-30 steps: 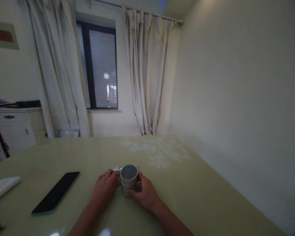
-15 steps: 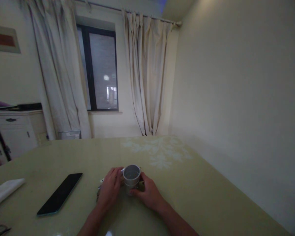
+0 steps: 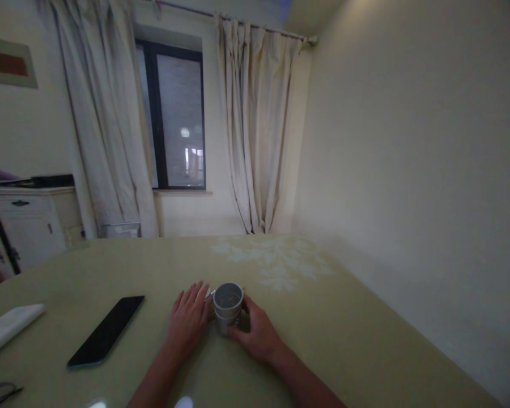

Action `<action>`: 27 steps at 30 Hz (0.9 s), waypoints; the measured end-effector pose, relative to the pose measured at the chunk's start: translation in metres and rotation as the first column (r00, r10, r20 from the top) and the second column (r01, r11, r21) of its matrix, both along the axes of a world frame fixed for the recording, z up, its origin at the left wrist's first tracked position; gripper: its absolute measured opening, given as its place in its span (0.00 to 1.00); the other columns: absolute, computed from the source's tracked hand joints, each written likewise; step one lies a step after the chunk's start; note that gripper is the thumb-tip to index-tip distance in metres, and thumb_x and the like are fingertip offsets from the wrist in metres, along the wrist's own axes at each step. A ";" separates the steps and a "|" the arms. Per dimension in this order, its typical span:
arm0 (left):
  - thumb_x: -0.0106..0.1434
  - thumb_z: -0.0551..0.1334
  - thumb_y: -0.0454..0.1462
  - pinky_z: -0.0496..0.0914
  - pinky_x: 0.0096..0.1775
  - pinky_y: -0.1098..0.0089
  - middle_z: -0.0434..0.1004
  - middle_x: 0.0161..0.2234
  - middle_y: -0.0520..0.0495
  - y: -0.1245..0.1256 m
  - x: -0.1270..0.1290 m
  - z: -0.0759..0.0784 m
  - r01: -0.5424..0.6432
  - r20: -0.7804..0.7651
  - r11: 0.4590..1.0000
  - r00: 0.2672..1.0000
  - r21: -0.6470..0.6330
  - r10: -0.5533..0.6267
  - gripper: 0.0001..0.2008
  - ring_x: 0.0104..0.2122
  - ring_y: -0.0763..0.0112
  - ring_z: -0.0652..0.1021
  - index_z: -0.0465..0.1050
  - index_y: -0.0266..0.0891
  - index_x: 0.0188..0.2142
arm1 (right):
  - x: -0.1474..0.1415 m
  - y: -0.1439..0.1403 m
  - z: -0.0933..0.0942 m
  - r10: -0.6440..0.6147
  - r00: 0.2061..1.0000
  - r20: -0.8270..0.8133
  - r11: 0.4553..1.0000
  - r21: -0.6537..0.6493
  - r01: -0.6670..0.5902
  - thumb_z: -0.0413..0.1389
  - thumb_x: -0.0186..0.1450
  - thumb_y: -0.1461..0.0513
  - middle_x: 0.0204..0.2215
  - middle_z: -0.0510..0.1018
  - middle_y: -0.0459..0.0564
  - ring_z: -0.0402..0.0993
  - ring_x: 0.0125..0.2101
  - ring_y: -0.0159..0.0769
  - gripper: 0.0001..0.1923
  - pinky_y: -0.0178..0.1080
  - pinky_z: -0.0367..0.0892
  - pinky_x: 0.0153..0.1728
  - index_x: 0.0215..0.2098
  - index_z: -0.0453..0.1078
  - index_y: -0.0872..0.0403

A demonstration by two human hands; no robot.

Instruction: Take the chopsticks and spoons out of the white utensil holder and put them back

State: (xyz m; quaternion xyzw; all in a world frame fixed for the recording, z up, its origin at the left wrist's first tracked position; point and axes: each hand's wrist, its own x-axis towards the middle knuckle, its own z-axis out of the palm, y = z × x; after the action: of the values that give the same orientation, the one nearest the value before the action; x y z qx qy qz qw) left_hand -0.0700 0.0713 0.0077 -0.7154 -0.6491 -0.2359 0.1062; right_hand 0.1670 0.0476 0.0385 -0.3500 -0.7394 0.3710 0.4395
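Observation:
A small grey metal cup (image 3: 228, 303) stands upright on the table in front of me, its round mouth facing up. Small brownish marks show inside it, too faint to name. My right hand (image 3: 257, 333) grips the cup from the right, thumb at the near side and fingers behind. Just left of the cup, my left hand (image 3: 188, 320) lies palm down with its fingers stretched forward and slightly apart. A small shiny metal piece (image 3: 211, 294) peeks out between the left fingers and the cup; whatever lies under the palm is hidden.
To the left lie a black phone (image 3: 107, 331), a white flat object (image 3: 11, 328) and a dark looped item (image 3: 0, 392) at the table's edge. The glossy greenish table (image 3: 323, 345) meets a wall on the right. Curtains (image 3: 255, 124) and a window stand behind.
My left hand has flattened, its fingers reaching forward and spreading. Metal bits seen at its left side before are now covered. Brownish marks now show in the cup, which my right hand still holds.

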 end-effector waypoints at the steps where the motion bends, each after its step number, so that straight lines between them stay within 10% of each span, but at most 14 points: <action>1: 0.75 0.48 0.42 0.57 0.70 0.46 0.69 0.70 0.41 0.000 0.001 -0.002 -0.015 -0.025 0.999 1.000 -0.030 0.014 0.26 0.70 0.52 0.68 0.70 0.42 0.66 | 0.000 0.000 0.001 0.005 1.000 -0.003 1.000 -0.001 -0.005 0.73 0.57 0.59 0.60 0.80 0.55 0.76 0.59 0.51 0.39 0.51 0.67 0.63 0.65 0.67 0.50; 27: 0.75 0.43 0.40 0.58 0.70 0.46 0.52 0.76 0.41 -0.001 0.006 -0.006 -0.008 -0.071 0.959 0.997 -0.283 -0.013 0.31 0.73 0.56 0.62 0.55 0.40 0.75 | 0.003 0.009 -0.012 -0.005 1.000 -0.013 1.000 -0.011 0.005 0.75 0.55 0.50 0.52 0.83 0.58 0.80 0.52 0.52 0.37 0.51 0.72 0.55 0.58 0.72 0.52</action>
State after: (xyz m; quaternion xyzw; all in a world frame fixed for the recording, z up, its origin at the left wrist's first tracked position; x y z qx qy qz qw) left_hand -0.0644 0.0701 0.0017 -0.7320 -0.6711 -0.1150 0.0260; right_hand 0.1697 0.0563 0.0264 -0.3517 -0.7336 0.3762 0.4434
